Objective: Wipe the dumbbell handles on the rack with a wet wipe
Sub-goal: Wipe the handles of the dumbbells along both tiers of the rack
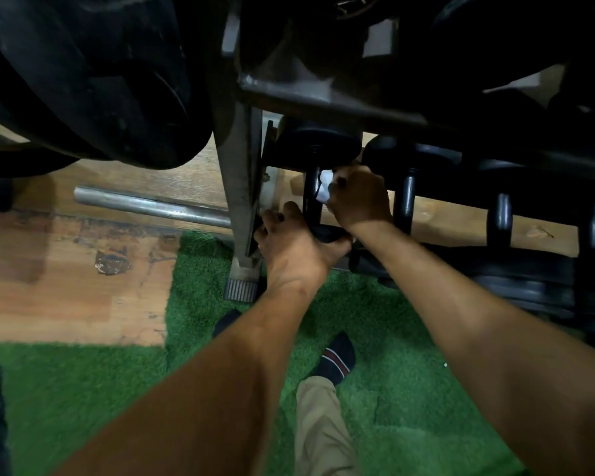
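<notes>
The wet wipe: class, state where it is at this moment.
In the head view, the wet wipe is just right of centre, pinched in the right hand against the handle of the leftmost dumbbell on the lower rack.

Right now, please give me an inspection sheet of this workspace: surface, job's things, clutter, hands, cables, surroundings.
Surface: green artificial turf beside worn wooden floor.
Job's things: white wet wipe against the leftmost dumbbell handle on the bottom tier of the rack; more dumbbell handles to the right.
Clutter: steel bar lying on the wooden floor.
Hands: right hand holds the wipe; left hand grips the near end of that dumbbell.
Cables: nothing seen.
Surroundings: large black weight plates at upper left; the person's socked foot on the turf.
</notes>
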`<action>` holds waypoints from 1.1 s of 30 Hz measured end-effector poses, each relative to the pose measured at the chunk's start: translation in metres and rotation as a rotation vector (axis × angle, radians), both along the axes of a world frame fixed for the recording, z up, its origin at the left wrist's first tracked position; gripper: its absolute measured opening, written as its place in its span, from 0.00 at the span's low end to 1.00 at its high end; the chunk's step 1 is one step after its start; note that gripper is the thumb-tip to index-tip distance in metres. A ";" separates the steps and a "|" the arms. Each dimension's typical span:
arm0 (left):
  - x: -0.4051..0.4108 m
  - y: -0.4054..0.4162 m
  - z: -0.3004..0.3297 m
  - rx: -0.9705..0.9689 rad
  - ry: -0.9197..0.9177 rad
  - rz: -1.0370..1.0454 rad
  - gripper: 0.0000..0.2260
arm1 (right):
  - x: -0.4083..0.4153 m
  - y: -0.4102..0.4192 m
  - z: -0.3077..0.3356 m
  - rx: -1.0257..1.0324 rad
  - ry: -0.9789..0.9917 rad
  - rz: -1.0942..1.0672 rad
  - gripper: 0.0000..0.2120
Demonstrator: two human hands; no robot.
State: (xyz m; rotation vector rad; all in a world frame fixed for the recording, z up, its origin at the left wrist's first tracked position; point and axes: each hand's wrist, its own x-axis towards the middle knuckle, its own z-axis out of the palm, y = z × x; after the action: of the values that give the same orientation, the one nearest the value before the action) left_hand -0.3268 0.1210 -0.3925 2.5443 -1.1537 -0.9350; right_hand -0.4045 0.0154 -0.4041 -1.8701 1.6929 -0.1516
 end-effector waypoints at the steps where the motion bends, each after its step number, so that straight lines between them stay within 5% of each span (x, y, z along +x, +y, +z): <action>1: 0.000 0.000 0.000 0.008 0.003 0.011 0.45 | 0.000 0.002 0.000 -0.003 0.012 0.006 0.10; 10: 0.000 0.002 0.000 -0.064 0.024 0.012 0.45 | -0.002 0.014 -0.006 0.117 -0.034 -0.026 0.12; 14: 0.002 0.002 -0.002 -0.100 0.039 0.008 0.42 | -0.002 0.017 -0.006 0.209 0.009 -0.223 0.17; 25: 0.001 0.002 -0.008 -0.115 0.044 0.039 0.39 | 0.000 0.014 -0.008 0.395 0.033 -0.091 0.23; 29: 0.001 0.002 -0.007 -0.115 0.031 0.044 0.39 | -0.002 0.014 -0.007 0.420 -0.042 0.014 0.15; 33: 0.000 0.001 -0.006 -0.111 0.021 0.052 0.39 | -0.001 0.016 -0.003 0.459 -0.262 -0.217 0.07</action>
State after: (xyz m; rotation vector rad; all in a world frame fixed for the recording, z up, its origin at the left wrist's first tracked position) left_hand -0.3267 0.1217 -0.3986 2.4583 -1.0965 -0.8580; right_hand -0.4055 0.0318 -0.4074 -1.2737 1.5828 -0.0807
